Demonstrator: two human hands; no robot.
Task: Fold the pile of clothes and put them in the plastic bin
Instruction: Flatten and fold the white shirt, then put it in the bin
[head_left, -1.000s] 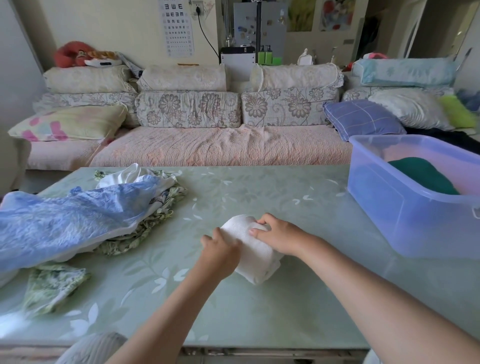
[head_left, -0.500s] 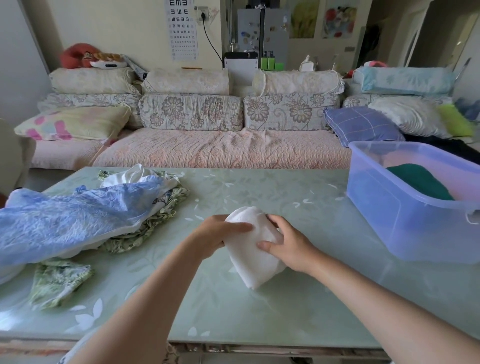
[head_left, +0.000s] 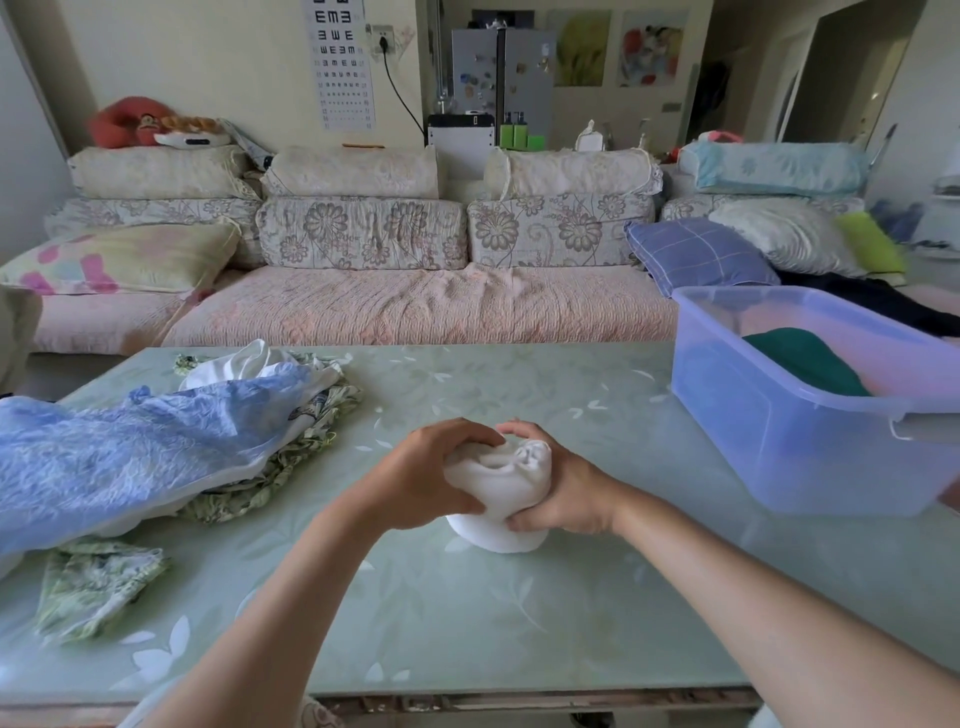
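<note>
A small white cloth (head_left: 497, 483), folded into a thick bundle, stands on end at the middle of the green table (head_left: 519, 623). My left hand (head_left: 421, 478) grips its left side and my right hand (head_left: 561, 493) grips its right side, fingers curled round it. The pile of clothes (head_left: 156, 447) lies at the left: a blue crinkled garment on top, white and green patterned pieces beneath. The clear bluish plastic bin (head_left: 810, 441) stands at the right with a dark green folded garment (head_left: 800, 358) inside.
A small green patterned cloth (head_left: 93, 587) lies at the table's front left. Beyond the table runs a long sofa (head_left: 415, 306) with cushions and pillows. The table's near edge is just below my forearms.
The white cloth was lying flat under my hands; both hands have lifted and squeezed it upright into a tighter bundle, slightly nearer me.
</note>
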